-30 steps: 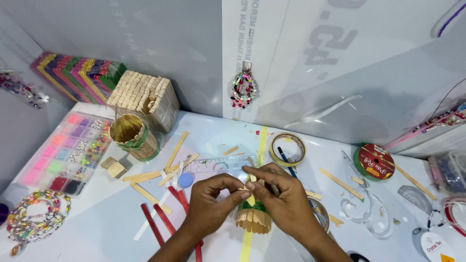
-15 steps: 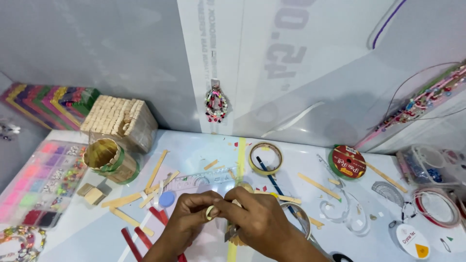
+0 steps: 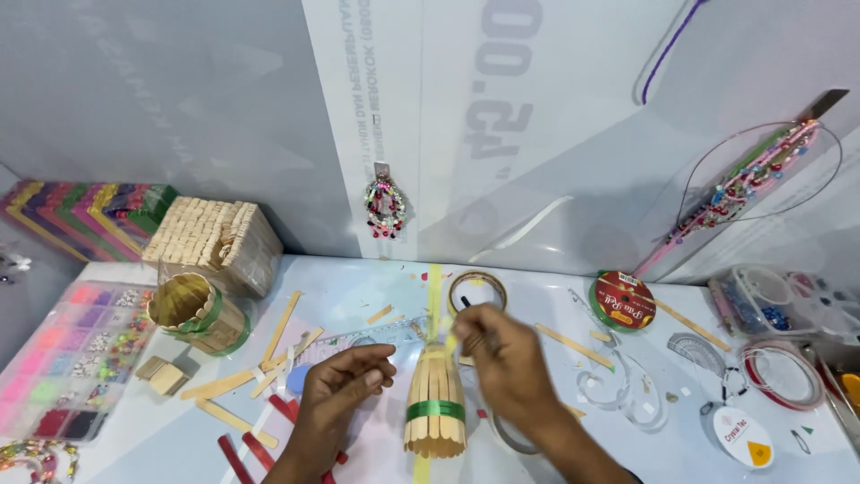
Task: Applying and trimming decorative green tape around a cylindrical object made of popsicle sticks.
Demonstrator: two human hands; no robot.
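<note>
At the middle of a cluttered white bench point(image 3: 358, 296), a bundle of craft sticks point(image 3: 434, 399) bound by a green band stands upright between two hands; the right hand point(image 3: 502, 354) pinches yellow ribbon point(image 3: 435, 291) at its narrow top, while the left hand point(image 3: 345, 394) rests curled just beside it, holding nothing

A second ago we saw both hands closed together over the stick bundle point(image 3: 435, 401) at the lower middle of the frame, hiding most of it. Now they have parted: the left hand point(image 3: 340, 394) sits lower left of the bundle, apparently off it, and the right hand point(image 3: 502, 358) has lifted to its upper right, fingers pinched near the narrow top. The bundle now shows whole, its green band point(image 3: 435, 411) exposed.
</note>
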